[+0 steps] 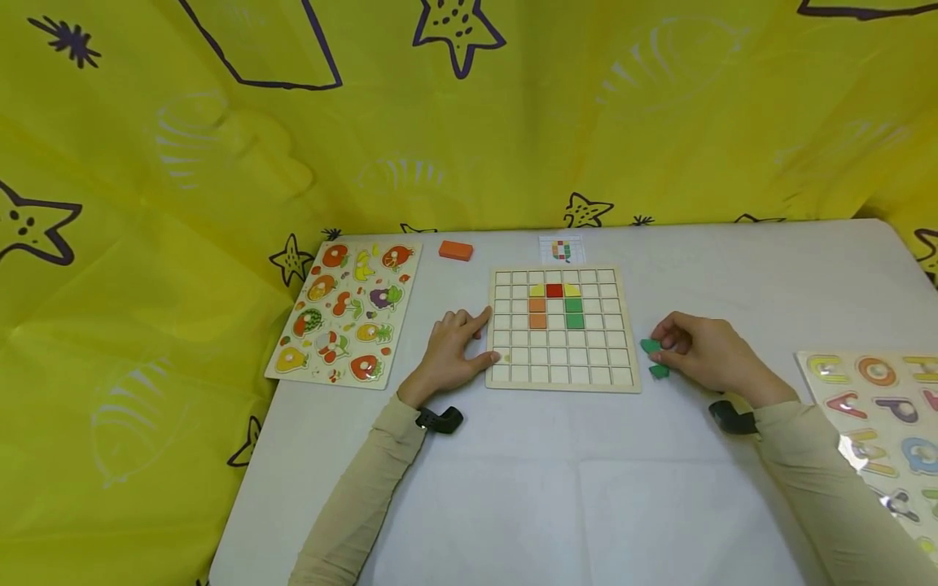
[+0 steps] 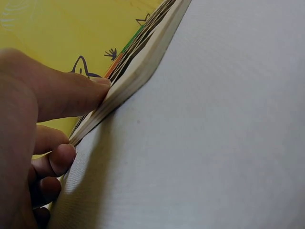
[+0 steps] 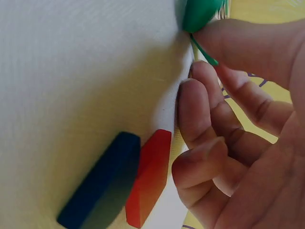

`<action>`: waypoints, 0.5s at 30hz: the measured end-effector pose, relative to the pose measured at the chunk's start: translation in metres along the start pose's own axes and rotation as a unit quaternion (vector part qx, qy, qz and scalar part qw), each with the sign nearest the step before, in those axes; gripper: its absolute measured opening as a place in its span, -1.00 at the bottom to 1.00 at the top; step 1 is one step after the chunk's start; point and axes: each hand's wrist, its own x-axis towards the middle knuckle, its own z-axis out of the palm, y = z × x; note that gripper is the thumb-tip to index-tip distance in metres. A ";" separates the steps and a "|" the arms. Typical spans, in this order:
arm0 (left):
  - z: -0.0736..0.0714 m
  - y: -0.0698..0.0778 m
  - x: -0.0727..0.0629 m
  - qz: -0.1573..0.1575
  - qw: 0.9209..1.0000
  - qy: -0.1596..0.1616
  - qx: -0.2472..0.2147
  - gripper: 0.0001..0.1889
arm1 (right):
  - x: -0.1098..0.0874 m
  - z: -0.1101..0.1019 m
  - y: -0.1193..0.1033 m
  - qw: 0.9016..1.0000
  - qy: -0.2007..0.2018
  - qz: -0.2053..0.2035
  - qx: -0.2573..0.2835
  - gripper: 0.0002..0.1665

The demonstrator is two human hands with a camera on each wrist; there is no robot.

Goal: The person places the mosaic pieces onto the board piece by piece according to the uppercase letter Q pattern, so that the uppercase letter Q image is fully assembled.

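A wooden grid board [image 1: 518, 372] lies flat on the table. My left hand [image 1: 456, 352] rests at its left edge, thumb and index fingertip touching the rim and the other fingers loosely bent. In the left wrist view the thumb [image 2: 71, 93] presses on the board's edge [image 2: 138, 76]. Tiles on the grid form an arch: a red tile [image 1: 554, 290] between two yellow ones, orange tiles [image 1: 538, 313] on the left, green tiles [image 1: 575, 313] on the right. Right of the board, my right hand [image 1: 696, 348] pinches a green tile [image 1: 650, 346]; another green piece [image 1: 660, 371] lies beneath the thumb.
Behind the board are a pattern card [image 1: 561, 249] and an orange block [image 1: 455, 251]. A fruit puzzle [image 1: 296, 368] stands left, a letter puzzle [image 1: 813, 366] right. Blue [image 3: 102, 181] and red [image 3: 150, 179] pieces lie by my right hand in its wrist view.
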 end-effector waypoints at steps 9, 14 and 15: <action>0.001 -0.001 0.001 0.000 1.000 -0.005 0.005 -0.17 | 0.004 0.004 -0.005 0.998 0.050 -0.025 -0.019 -0.75; 0.000 -0.001 0.000 0.000 1.000 -0.006 0.005 -0.17 | 0.005 0.007 -0.006 0.996 0.075 -0.044 -0.008 -0.77; 0.000 -0.001 0.000 -0.001 1.000 -0.006 0.005 -0.16 | 0.005 0.008 -0.006 0.995 0.083 -0.049 -0.002 -0.77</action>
